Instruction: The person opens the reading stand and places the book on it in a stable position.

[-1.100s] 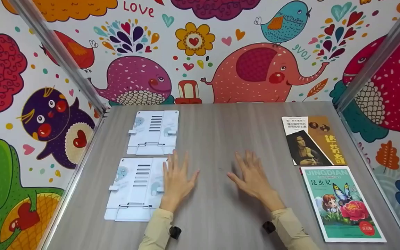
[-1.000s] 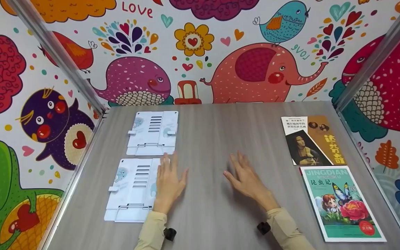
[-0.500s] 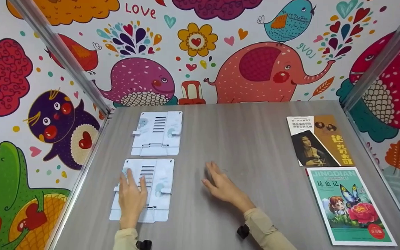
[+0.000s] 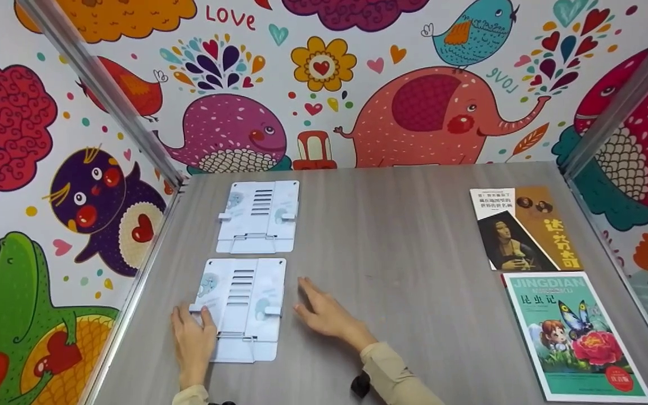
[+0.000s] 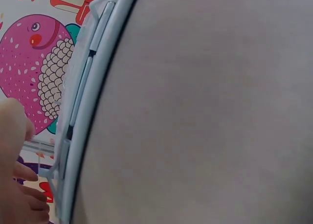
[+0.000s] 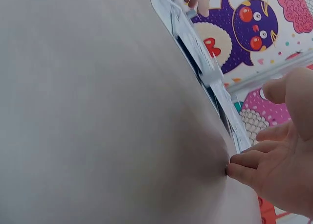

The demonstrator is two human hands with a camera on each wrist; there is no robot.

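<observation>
Two white book stands lie folded flat at the left of the table in the head view, one behind the other. Each has slots, side clips and a wire foot; the far book stand (image 4: 228,230) has no hand at it. My left hand (image 4: 192,346) is at the left edge of the near book stand (image 4: 239,315), its thumb by the left clip and partly overlapping the board. To the right of the same stand, my right hand (image 4: 329,315) has its fingers extended toward the right edge, a small gap away. In the right wrist view, its little-finger side (image 6: 244,172) is low at the tabletop.
A brown and white book (image 4: 526,228) with a painted portrait lies at the back right. In front of it is a green children's book (image 4: 577,337). Cartoon-printed walls (image 4: 324,112) and metal posts (image 4: 110,95) enclose the wood-grain table (image 4: 391,242).
My left hand has moved left across the near book stand to its left edge. My right hand has come left and slightly nearer me, toward that stand's right side.
</observation>
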